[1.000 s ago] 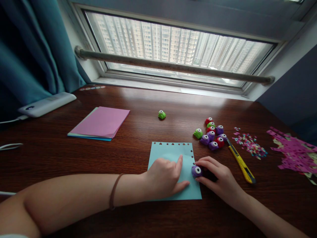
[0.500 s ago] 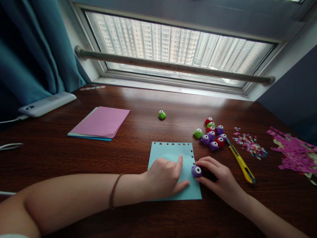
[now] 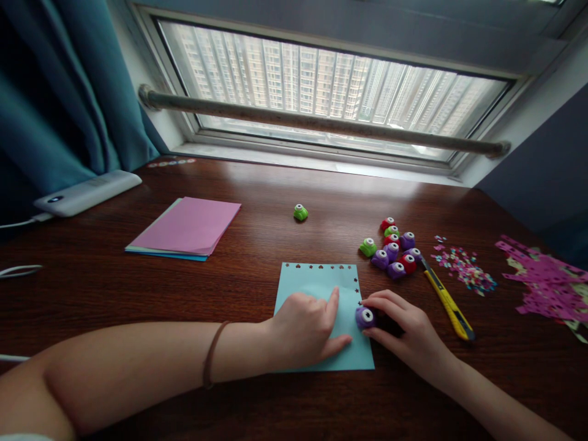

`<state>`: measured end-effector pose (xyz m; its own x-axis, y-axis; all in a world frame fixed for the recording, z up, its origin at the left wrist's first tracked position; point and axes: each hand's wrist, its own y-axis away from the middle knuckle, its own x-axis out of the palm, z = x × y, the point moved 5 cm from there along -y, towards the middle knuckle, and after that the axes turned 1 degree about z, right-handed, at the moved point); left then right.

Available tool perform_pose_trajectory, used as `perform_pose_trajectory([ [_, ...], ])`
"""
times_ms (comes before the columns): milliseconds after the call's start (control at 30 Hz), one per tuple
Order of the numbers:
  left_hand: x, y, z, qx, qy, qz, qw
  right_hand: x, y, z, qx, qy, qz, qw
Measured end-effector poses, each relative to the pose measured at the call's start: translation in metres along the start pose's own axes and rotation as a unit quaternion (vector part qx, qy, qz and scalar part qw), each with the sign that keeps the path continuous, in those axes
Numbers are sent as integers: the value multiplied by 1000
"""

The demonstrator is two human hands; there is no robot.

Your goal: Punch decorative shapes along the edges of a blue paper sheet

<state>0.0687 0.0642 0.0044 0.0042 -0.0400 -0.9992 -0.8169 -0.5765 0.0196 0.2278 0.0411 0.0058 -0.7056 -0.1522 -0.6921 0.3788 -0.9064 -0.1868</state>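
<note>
Nothing shifts from a second ago: the left hand [image 3: 305, 331] lies flat and open, pinning the blue sheet [image 3: 321, 285] to the worktop [image 3: 257, 196], so the paper stays put. At the sheet's right edge the right hand [image 3: 404, 334] pinches the purple punch [image 3: 365, 317], fingers closed around it, with the spare punches [image 3: 394, 248] clustered just beyond that same edge.

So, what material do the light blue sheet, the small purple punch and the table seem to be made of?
Light blue sheet: thin matte paper, probably; it lies flat under the left hand, with small shapes cut along its edges.
Purple punch, gripped by the right hand: apparently smooth moulded plastic with a slight shine.
Table: dark wood or wood-look veneer; visible grain, glossy window reflection.
</note>
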Motion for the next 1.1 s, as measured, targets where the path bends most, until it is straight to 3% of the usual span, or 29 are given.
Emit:
perform_pose_trajectory([
  [1100,-2,1,0,4,-1,-4,1000,-1,-1,1,-6,20,-8,1000],
])
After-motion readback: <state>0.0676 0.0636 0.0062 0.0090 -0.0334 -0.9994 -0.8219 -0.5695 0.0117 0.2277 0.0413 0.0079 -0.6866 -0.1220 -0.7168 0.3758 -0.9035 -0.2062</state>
